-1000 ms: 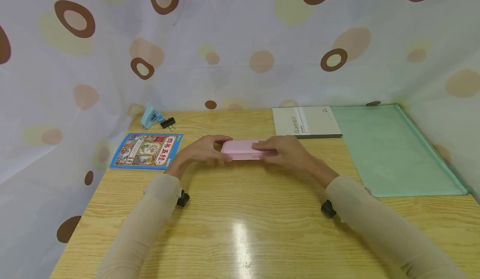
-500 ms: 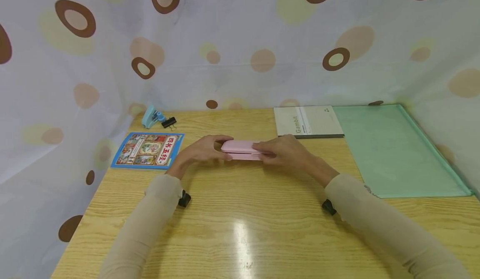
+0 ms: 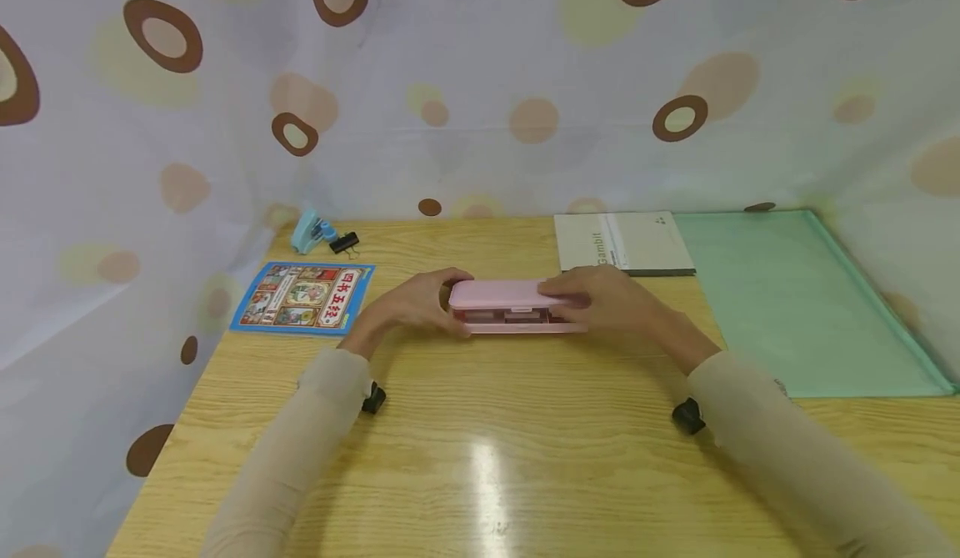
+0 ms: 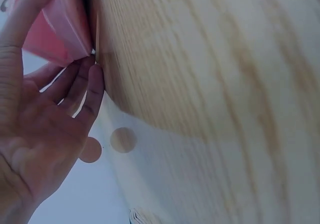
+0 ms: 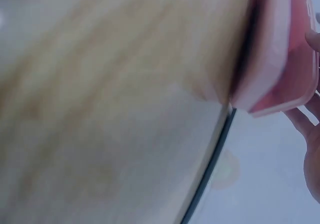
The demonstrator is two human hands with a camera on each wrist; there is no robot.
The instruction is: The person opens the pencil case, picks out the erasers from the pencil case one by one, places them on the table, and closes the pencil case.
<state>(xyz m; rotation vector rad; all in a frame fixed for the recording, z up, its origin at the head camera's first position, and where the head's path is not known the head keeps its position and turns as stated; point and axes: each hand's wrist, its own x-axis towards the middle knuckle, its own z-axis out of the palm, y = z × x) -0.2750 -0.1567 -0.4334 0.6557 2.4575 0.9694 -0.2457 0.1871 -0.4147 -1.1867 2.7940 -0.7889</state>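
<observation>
A pink pencil case (image 3: 495, 294) lies on the wooden table, its lid raised along the front. Through the gap I can see some dark and reddish contents, too small to identify. My left hand (image 3: 420, 301) grips the case's left end, thumb in front and fingers behind. At the other end, my right hand (image 3: 611, 304) holds the lid by its right corner. The left wrist view has the pink case (image 4: 62, 24) touching the fingertips of that hand. From the right wrist, the case (image 5: 270, 54) appears parted between lid and base, beside my fingers (image 5: 300, 121).
A blue-edged picture booklet (image 3: 303, 298) lies to the left. Behind it are a light blue stapler-like object (image 3: 305, 233) and a black binder clip (image 3: 344, 243). A Gambit notebook (image 3: 633, 241) rests at the back right, beside a pale green mat (image 3: 810, 308).
The pencil case's lid has come up from a narrow slit to a wide gap at the front. My right hand has shifted right; the left stays at its end.
</observation>
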